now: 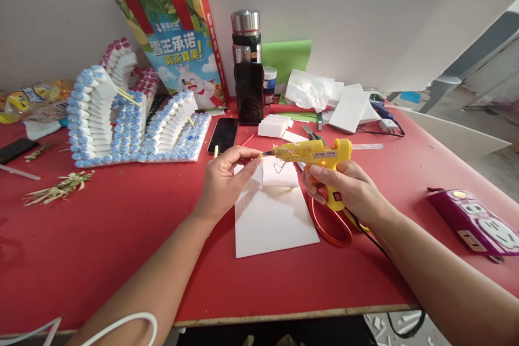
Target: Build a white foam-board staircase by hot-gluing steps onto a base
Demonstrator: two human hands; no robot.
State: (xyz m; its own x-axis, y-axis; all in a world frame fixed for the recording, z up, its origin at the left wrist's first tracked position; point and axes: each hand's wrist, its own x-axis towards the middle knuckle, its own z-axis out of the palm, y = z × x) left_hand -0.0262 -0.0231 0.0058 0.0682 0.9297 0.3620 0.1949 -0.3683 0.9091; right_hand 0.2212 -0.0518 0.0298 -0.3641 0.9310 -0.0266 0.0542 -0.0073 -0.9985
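Observation:
In my right hand (338, 181) is a yellow hot glue gun (302, 150), gripped by its handle, with a clear glue stick (367, 146) jutting from the back. Its nozzle points left and meets the fingertips of my left hand (229, 173). Those fingers pinch a small pale yellow piece, mostly hidden, right at the nozzle. Below both hands lies a white foam board (271, 230) with a smaller white block (279, 173) on it. Red-handled scissors (332, 235) rest beside the board, under my right hand.
White structures edged with blue rolled pieces (91, 119) stand at left. A phone (223, 135), a steel flask (246, 27), a printed bag (182, 48) and white offcuts (271, 127) are at the back. A purple power strip (476, 221) sits at right. The glue gun's cord (371, 238) runs off the front edge.

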